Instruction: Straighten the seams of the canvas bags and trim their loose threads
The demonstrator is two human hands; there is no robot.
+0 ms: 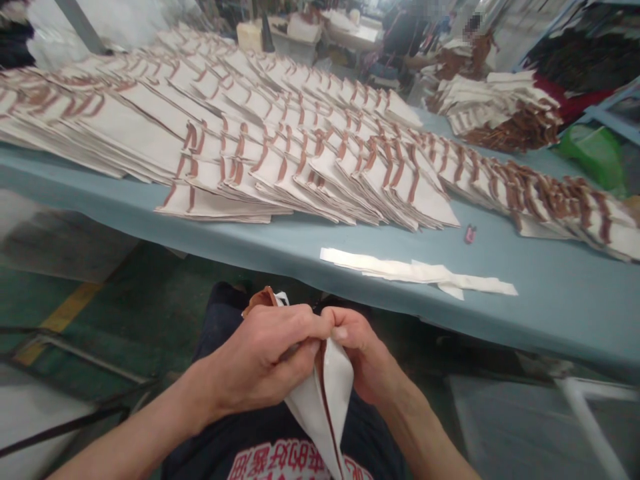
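Both my hands grip one white fabric piece with brown trim over my lap, below the table's front edge. My left hand is closed around its upper part, fingers curled over the cloth. My right hand pinches the same piece from the right, thumb pressed against my left fingers. A brown strap end sticks up behind my left hand. The cloth hangs down folded between my wrists.
A blue-grey table carries long overlapping rows of white fabric pieces with brown straps. White cloth strips and a small pink object lie near its front edge. A further pile sits at the back right, where another person works.
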